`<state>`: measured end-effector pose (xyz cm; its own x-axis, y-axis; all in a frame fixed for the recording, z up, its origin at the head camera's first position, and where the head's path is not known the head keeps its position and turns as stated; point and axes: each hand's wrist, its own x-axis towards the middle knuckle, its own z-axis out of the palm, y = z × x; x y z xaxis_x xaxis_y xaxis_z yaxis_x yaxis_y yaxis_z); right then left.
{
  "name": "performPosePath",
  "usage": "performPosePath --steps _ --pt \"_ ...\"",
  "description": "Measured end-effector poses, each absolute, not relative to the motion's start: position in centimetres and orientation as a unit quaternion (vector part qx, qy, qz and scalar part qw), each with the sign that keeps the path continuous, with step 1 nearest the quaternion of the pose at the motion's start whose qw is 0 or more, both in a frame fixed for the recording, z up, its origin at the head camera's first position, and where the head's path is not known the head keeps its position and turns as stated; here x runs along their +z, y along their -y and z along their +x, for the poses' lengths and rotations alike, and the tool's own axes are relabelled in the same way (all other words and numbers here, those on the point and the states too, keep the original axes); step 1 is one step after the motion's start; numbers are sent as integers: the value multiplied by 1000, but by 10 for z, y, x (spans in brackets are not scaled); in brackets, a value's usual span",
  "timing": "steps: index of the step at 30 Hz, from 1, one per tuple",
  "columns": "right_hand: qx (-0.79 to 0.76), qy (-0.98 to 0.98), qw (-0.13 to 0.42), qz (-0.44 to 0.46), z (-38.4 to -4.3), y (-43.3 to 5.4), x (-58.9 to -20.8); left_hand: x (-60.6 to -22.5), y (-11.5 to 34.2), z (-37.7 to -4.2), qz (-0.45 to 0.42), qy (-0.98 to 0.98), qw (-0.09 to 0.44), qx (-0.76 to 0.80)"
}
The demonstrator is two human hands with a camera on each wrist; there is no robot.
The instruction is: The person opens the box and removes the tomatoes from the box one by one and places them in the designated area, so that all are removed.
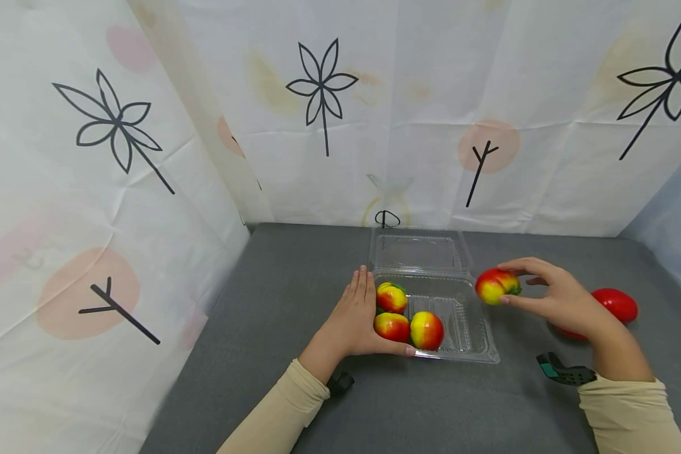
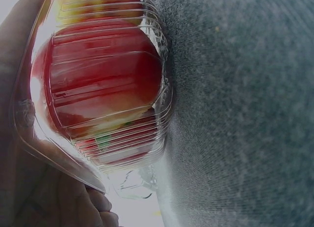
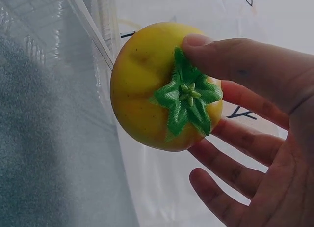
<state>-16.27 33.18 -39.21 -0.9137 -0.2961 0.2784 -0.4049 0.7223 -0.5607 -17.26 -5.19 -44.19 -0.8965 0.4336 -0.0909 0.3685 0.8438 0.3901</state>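
My right hand pinches a red-and-yellow artificial fruit between thumb and fingers, just right of the clear plastic clamshell box. In the right wrist view the held fruit shows its yellow end and a green leafy calyx. The left hand rests along the box's left side, fingers straight, thumb stretched along the front rim. Inside the box, toward the left, lie three similar fruits: one at the back, one at front left and one beside it.
The box's clear lid lies folded back toward the patterned cloth wall. On the grey tabletop, a glossy red object sits behind the right hand and wrist, partly hidden. Another patterned cloth stands at left.
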Motion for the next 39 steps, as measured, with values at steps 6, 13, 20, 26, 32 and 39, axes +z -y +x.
performPosePath --steps 6,13,20,26,32,39 --pt "310 930 77 184 -163 -336 -392 -442 52 -173 210 -956 87 186" --pt "293 938 69 174 -163 -339 -393 -441 52 -172 209 -956 88 187" --pt "281 942 62 171 -165 -343 -395 -441 52 -172 207 -955 91 189" --pt "279 942 52 178 -167 -349 -396 -440 52 -172 209 -956 88 188" --pt "273 943 45 183 -168 -352 -398 -441 52 -172 209 -955 88 190" --pt "266 947 16 177 -170 -353 -399 -441 52 -172 210 -955 89 187"
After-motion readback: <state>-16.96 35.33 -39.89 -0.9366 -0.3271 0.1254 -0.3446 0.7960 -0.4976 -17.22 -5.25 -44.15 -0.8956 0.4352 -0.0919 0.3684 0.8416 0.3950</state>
